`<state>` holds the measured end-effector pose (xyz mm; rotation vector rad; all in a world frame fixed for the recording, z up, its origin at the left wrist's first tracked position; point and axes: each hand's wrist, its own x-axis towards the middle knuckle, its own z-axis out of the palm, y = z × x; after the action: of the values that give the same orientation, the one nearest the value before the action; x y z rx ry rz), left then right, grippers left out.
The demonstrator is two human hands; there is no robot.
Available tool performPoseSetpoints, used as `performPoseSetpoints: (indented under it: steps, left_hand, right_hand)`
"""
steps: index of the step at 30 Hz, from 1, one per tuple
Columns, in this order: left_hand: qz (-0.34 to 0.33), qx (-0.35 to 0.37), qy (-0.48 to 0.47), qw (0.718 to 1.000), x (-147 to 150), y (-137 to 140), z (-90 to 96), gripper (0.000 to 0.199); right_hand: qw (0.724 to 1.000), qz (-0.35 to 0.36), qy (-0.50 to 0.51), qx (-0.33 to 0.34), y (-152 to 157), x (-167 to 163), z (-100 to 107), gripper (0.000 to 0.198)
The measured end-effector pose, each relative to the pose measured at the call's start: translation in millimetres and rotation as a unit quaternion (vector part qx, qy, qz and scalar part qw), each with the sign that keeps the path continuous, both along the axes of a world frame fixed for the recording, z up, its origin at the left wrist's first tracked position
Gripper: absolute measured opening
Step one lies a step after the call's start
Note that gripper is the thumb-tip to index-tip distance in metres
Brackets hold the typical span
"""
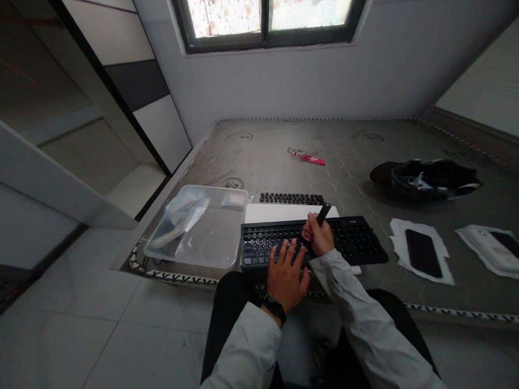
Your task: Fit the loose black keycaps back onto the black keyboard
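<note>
Nearest are the person's pale sleeves (243, 354), between dark trouser legs (227, 300). The left hand (287, 278), a black watch (274, 308) at its wrist, rests with its grip released, fingers spread on the black keyboard (258, 248) by the front edge of the mattress (348, 174). The right hand (321, 239) has its grip clenched around a black stick-like tool (324, 213) over the keys. Just beyond lie a white flat piece (281, 211), rows of black keycaps (291, 198), then a red wrapper (313, 159).
</note>
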<state>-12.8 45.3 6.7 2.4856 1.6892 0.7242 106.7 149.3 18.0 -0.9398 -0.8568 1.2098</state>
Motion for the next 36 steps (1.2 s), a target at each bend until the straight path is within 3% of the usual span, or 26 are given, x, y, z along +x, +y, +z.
performPoseSetpoints:
  steps: [4,8,13,22,28,30,32,36]
  left_hand:
    - [0.005,0.008,0.006,1.000,0.9,0.5,0.2,0.049]
    - [0.006,0.008,0.006,1.000,0.8,0.8,-0.6,0.050]
    - [-0.004,0.000,-0.007,1.000,-0.5,0.2,-0.7,0.049]
    - [0.005,0.011,-0.004,1.000,0.5,-0.4,-0.8,0.048]
    - [0.011,0.024,0.014,1.000,-0.7,-0.9,0.0,0.052]
    - [0.010,0.027,0.016,0.999,-1.0,-0.7,0.3,0.053]
    - [0.012,0.028,0.019,0.999,-1.1,-0.8,0.4,0.052]
    - [0.013,0.020,0.018,1.000,-0.8,-1.5,0.6,0.049]
  right_hand:
    - [0.995,-0.048,-0.090,0.003,-4.6,-1.5,-6.3,0.045]
    - [0.972,-0.117,-0.201,0.018,-9.8,-1.7,-16.7,0.044]
    - [0.945,-0.143,-0.292,0.043,-14.1,1.9,-22.0,0.042]
    - [0.902,-0.167,-0.388,0.094,-23.2,-0.2,-10.4,0.044]
    - [0.890,-0.165,-0.408,0.119,-26.3,-1.5,-12.2,0.044]
    - [0.894,-0.155,-0.402,0.124,-24.7,-1.1,-13.3,0.043]
    - [0.919,-0.149,-0.351,0.105,-21.1,-0.3,-12.7,0.043]
    - [0.989,-0.109,-0.094,0.044,-12.0,3.3,-5.5,0.042]
